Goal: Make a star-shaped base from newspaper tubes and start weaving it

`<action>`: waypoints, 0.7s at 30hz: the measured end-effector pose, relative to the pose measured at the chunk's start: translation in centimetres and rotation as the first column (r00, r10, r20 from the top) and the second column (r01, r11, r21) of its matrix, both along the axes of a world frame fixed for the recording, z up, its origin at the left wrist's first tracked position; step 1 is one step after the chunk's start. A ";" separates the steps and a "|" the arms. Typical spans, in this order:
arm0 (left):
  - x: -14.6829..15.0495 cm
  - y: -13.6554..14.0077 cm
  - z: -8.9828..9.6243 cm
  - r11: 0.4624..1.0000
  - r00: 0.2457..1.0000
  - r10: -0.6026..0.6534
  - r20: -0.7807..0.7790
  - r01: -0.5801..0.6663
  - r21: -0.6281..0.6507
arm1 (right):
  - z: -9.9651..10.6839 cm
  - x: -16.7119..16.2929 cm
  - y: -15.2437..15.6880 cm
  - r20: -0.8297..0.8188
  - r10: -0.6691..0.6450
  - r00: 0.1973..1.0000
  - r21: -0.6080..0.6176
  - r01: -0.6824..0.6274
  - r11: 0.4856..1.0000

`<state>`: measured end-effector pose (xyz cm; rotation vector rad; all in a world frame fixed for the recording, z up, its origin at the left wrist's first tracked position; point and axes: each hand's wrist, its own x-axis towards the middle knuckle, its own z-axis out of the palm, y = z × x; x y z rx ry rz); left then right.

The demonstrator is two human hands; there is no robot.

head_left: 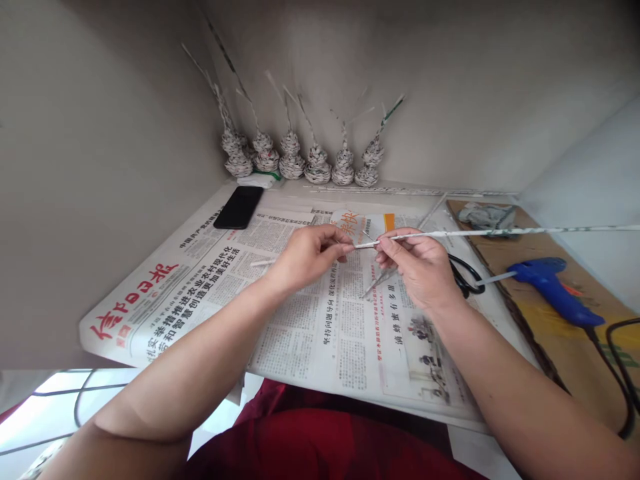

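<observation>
Woven gourds (317, 167) formed, stems (393, 113) upright; left hand (316, 257) and right hand (420, 267), grips closed, pinch paper rod (500, 233), apparently unwoven.

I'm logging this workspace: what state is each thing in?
Left hand, pinching the paper rod
Right hand, pinching the paper rod
Paper rod, roughly straight, long end reaching right
Phone, flat, no lit screen showing
Glue gun, lying on cardboard; heat unclear
Gourds, upright, strands sticking up
Scissors, partly hidden; open or shut unclear
Newspaper, spread out
Grey wad, crumpled
</observation>
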<state>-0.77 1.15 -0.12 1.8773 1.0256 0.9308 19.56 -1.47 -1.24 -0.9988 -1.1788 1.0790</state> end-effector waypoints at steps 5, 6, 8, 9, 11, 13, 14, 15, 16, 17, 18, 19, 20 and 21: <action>0.4 -0.5 -0.6 0.924 0.985 0.133 -0.107 -0.084 0.373 | 0.3 0.0 0.0 -0.044 -0.066 0.997 -0.085 0.062 0.994; 0.4 -0.6 -0.6 0.907 0.983 0.149 -0.112 -0.090 0.412 | 0.4 -0.1 -0.1 -0.046 -0.073 0.996 -0.095 0.068 0.993; 0.5 -0.6 -0.6 0.878 0.976 0.182 -0.121 -0.106 0.467 | 0.5 -0.3 -0.2 -0.055 -0.077 0.996 -0.118 0.070 0.991; 0.5 -0.7 -0.6 0.866 0.972 0.198 -0.124 -0.114 0.486 | 0.5 -0.4 -0.3 -0.061 -0.073 0.995 -0.130 0.065 0.989; 0.6 -0.8 -0.6 0.850 0.968 0.217 -0.126 -0.124 0.512 | 0.4 -0.6 -0.4 -0.073 -0.047 0.996 -0.153 0.035 0.988; 0.7 -0.9 -0.7 0.843 0.969 0.216 -0.120 -0.123 0.524 | 0.3 -0.8 -0.5 -0.072 -0.009 0.997 -0.162 -0.003 0.987; 0.8 -0.9 -0.7 0.842 0.970 0.212 -0.118 -0.120 0.526 | 0.2 -0.9 -0.6 -0.068 0.005 0.998 -0.162 -0.016 0.987; 0.9 -1.0 -0.7 0.844 0.971 0.208 -0.118 -0.117 0.524 | 0.2 -0.9 -0.6 -0.064 0.011 0.998 -0.159 -0.021 0.987; 1.0 -1.1 -0.7 0.848 0.972 0.203 -0.115 -0.116 0.516 | 0.1 -0.9 -0.6 -0.059 0.012 0.998 -0.154 -0.021 0.988; 1.0 -1.1 -0.7 0.856 0.974 0.198 -0.112 -0.116 0.503 | 0.0 -0.9 -0.6 -0.055 0.010 0.998 -0.147 -0.018 0.989; 1.0 -1.1 -0.7 0.868 0.976 0.188 -0.112 -0.112 0.483 | 0.0 -0.9 -0.6 -0.050 0.008 0.999 -0.138 -0.015 0.990; 1.0 -1.1 -0.7 0.884 0.978 0.174 -0.112 -0.105 0.456 | -0.1 -0.9 -0.6 -0.043 0.009 0.999 -0.126 -0.014 0.992; 1.0 -1.1 -0.6 0.901 0.981 0.159 -0.114 -0.097 0.422 | -0.1 -0.8 -0.6 -0.033 0.013 0.999 -0.114 -0.017 0.993; 0.9 -1.1 -0.5 0.919 0.983 0.145 -0.115 -0.090 0.384 | -0.1 -0.7 -0.6 -0.021 0.019 1.000 -0.100 -0.021 0.995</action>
